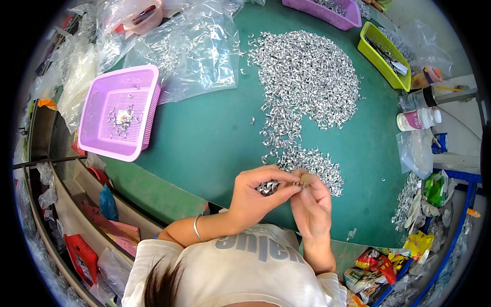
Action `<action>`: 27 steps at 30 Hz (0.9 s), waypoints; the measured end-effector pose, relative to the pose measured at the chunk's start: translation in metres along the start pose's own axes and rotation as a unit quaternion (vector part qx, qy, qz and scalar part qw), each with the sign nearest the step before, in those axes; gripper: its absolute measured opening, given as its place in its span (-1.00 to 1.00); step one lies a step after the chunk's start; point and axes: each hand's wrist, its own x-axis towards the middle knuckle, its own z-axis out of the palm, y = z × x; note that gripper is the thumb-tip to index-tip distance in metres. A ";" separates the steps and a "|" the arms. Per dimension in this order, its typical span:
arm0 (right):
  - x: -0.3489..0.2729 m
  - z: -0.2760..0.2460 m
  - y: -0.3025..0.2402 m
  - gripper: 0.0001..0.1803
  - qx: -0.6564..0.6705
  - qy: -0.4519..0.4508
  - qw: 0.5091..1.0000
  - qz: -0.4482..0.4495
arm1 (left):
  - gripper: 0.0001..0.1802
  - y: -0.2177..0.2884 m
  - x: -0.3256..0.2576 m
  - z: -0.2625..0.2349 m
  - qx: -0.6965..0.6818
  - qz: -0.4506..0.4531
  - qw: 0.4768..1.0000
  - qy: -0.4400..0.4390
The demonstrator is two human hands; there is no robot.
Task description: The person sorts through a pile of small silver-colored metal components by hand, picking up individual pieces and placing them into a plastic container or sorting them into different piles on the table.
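Desk (pixel 204 143) comes first, a green round top that fills most of my view. Spread across its far half is a wide heap of small silver metal pieces (pixel 307 82), narrowing into a trail and ending in a smaller pile (pixel 317 169) just beyond my fingers. Crumpled clear plastic bags (pixel 194 51) lie at the far left, partly overlapping the rim of a lilac plastic basket (pixel 120 112) that holds a few of the same silver bits. A lime-green tray (pixel 381 56) sits at the far right edge, and a second lilac basket (pixel 327 13) beyond the heap. Two bottles (pixel 417 110) lie near the right rim, with a litter of coloured wrappers (pixel 404 256) lower down past the desk edge.

My left hand (pixel 255 197) is curled closed around a small clutch of the silver pieces (pixel 268 187), a bangle on that wrist. My right hand (pixel 309 204) pinches one small piece (pixel 305 180) between thumb and forefinger, touching the left hand's fingertips. Nothing lies between my hands and the near pile.
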 end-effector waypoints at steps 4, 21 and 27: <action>-0.010 0.010 -0.004 -0.82 -0.043 0.016 0.998 -0.042 | -0.82 0.005 -0.005 -0.002 0.039 0.077 0.996 -0.006; 0.023 -0.044 -0.019 -0.71 -0.473 0.160 0.864 -0.061 | -0.88 0.036 0.018 -0.129 0.346 0.135 0.840 0.394; 0.077 -0.030 -0.005 -0.55 -0.741 0.011 0.651 -0.166 | -0.80 0.029 0.015 -0.221 0.493 0.087 0.719 0.482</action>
